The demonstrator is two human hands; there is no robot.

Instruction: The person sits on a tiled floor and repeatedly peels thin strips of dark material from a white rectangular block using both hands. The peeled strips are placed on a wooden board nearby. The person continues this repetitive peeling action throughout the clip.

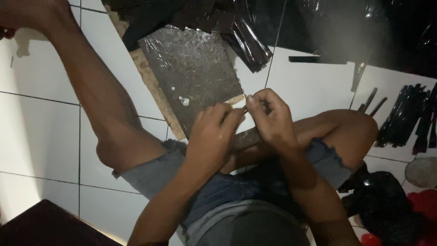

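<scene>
Head view showed the left hand (213, 132) and right hand (269, 116) pinched together on 1 thin dark strip (246, 109), held above the lap near a dark speckled cutting board (191, 73) on the white tiled floor (41, 132). Finished narrow black strips (403, 116) lay piled at right; glossy black plastic sheeting (346, 27) remained uncut, so work appeared partway.
</scene>
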